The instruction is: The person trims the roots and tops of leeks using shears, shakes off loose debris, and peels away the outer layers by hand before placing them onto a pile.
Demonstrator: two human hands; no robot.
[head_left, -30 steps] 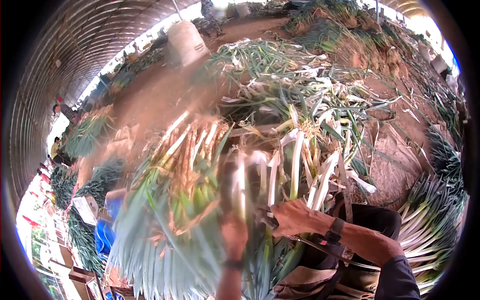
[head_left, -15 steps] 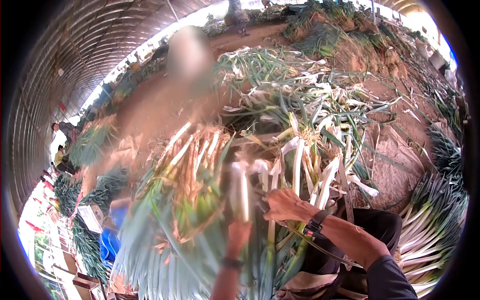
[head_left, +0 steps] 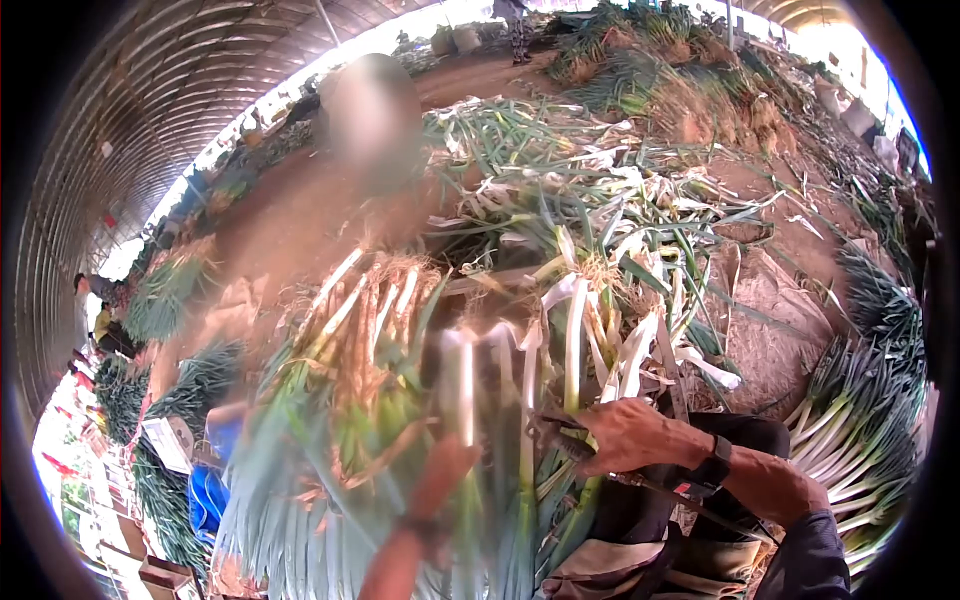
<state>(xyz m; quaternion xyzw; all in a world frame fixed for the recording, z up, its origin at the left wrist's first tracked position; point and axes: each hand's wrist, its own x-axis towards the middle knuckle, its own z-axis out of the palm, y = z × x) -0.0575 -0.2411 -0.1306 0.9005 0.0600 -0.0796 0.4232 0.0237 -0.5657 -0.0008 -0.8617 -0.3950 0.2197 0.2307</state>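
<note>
Blurred in the lower middle, my left hand (head_left: 447, 468) is closed around a green onion (head_left: 466, 385), whose white stem points away from me. My right hand (head_left: 640, 435) grips a small dark hand tool (head_left: 560, 428), with a thin hose or cable trailing under the forearm. The tool's exact kind cannot be made out. Its tip lies by the white stalks between my hands. Left of them, a pile of untrimmed green onions (head_left: 375, 305) lies with brown roots away from me and long leaves toward me. Peeled-back husks hang over several stalks.
Loose leaves and husks (head_left: 580, 190) heap up ahead. Cleaned green onions (head_left: 870, 450) lie in a row at the right, beside a brown sack (head_left: 770, 310). At the left are a blue container (head_left: 207, 500) and a person (head_left: 110, 325). A smudge blurs the upper middle.
My right hand has shifted slightly right and down with the tool, which shows more clearly. My left hand has moved a little left. The whole view has shifted slightly.
</note>
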